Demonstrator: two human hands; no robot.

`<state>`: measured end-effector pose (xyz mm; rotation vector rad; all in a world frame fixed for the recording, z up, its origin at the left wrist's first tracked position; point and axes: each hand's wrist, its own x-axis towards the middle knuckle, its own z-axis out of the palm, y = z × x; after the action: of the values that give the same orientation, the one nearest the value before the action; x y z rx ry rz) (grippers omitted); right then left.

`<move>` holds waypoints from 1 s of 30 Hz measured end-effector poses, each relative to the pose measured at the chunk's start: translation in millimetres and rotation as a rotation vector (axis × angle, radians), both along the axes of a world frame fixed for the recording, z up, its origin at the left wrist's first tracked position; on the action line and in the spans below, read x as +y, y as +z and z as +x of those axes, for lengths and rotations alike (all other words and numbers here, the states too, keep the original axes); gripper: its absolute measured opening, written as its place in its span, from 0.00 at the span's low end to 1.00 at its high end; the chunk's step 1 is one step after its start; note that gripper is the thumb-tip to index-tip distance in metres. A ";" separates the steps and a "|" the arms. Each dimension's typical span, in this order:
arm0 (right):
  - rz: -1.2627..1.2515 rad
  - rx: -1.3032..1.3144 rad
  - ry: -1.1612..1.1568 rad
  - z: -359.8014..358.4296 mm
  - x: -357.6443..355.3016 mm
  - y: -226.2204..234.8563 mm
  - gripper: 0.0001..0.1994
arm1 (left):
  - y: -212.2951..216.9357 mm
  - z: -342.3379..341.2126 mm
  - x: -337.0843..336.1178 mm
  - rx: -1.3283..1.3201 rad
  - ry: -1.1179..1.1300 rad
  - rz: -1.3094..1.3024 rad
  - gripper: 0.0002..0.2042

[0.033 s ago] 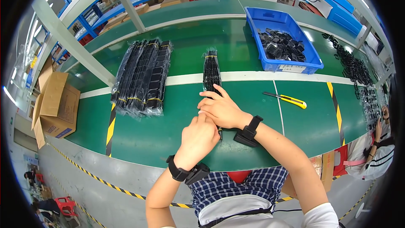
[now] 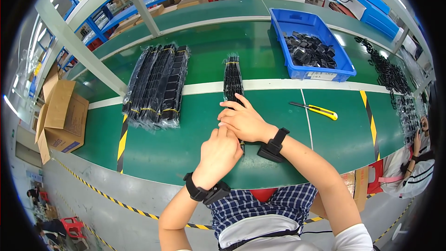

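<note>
I see both hands meeting at the near end of a long black strip of parts (image 2: 232, 81) on the green surface (image 2: 186, 135). My right hand (image 2: 244, 121) lies half-open on it; my left hand (image 2: 220, 151) is curled, pinching that end. The strip looks light and floppy, so I judge it wants support along its length. It runs from 6 toward 12 o'clock.
</note>
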<state>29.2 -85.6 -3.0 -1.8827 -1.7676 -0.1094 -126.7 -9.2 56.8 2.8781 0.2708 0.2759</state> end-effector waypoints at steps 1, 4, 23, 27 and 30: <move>0.027 0.005 0.000 0.6 -0.1 -1.8 0.15 | -1.4 -2.2 -3.0 -0.037 -0.005 0.027 0.06; 0.013 0.020 -0.004 -0.7 0.6 0.3 0.15 | -8.3 -7.0 -7.1 -0.103 -0.034 0.081 0.06; 0.031 0.007 -0.041 -8.4 -0.7 0.8 0.16 | -10.8 -25.3 -46.9 -0.107 -0.064 0.141 0.11; 0.038 0.015 -0.047 -7.9 -1.4 0.0 0.16 | -15.3 -42.4 -54.0 -0.136 -0.041 0.179 0.11; 0.038 0.024 -0.042 -8.7 -1.6 0.2 0.16 | -18.2 -52.2 -55.1 -0.148 -0.021 0.190 0.11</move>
<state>20.5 -87.2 -2.8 -1.8868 -1.6994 -0.1345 -178.9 -64.3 38.6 3.0239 0.1962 0.5357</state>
